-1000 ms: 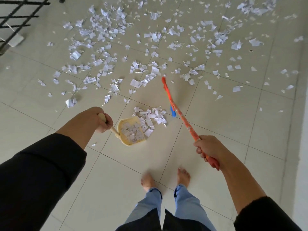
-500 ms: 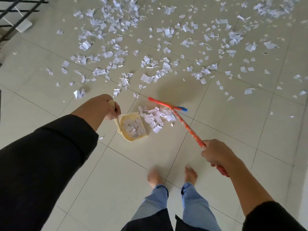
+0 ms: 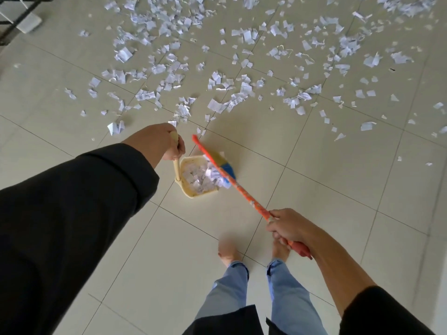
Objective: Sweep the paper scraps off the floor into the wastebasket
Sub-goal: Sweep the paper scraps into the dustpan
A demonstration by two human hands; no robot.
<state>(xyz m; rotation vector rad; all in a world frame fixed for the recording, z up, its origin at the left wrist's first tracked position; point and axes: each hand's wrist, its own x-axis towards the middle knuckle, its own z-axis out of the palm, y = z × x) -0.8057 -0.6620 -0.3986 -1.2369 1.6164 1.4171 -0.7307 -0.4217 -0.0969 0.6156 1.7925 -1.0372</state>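
Left hand [image 3: 157, 141]: fingers curled round dustpan [image 3: 193, 189] handle.
Right hand [image 3: 287, 228]: fingers gripping broom [image 3: 244, 189] stick, slanting up-left to dustpan.
Paper scraps [image 3: 200, 177]: some inside dustpan; most beyond it.
Wastebasket: unseen.

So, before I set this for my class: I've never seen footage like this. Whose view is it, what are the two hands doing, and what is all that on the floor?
There is no machine here. A person wears one camera on the head, looking down at their own arms and bare feet. The left hand grips the handle of a yellow dustpan resting on the tiled floor. The right hand grips the orange handle of a broom, whose head lies across the dustpan's mouth. White paper scraps sit in the pan; many more paper scraps are scattered over the tiles beyond it. No wastebasket is in view.
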